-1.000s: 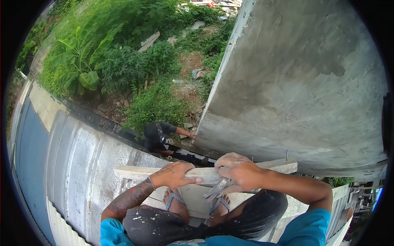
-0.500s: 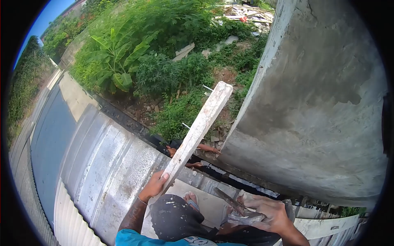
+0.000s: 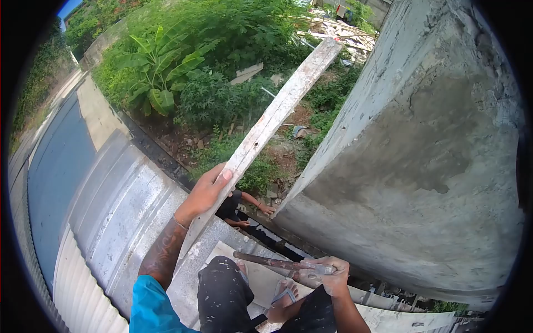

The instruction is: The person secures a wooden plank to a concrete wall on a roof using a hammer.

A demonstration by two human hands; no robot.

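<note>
My left hand (image 3: 208, 191) is wrapped around a long whitish wooden batten (image 3: 272, 122), spattered with paint or plaster. The batten slants up and away to the right, and nails (image 3: 268, 92) stick out from its left side. Low at the right, my right hand (image 3: 333, 275) is closed on a brown, cement-smeared rod-like tool (image 3: 266, 260) that points left above my knees. Greyish material shows around the grip; I cannot make out the tool's exact kind.
A large grey concrete wall (image 3: 411, 166) rises on the right, with a damp patch. Below, in a narrow gap, another person's hand (image 3: 266, 208) touches its lower edge. Metal roofing sheets (image 3: 133, 216) lie left of my legs. Green plants (image 3: 222, 100) and a debris pile (image 3: 344, 33) are beyond.
The batten has moved up and to the right with my left hand. My right hand has shifted left, turning the rod-like tool flatter. The view has tilted, showing more of the wall's side.
</note>
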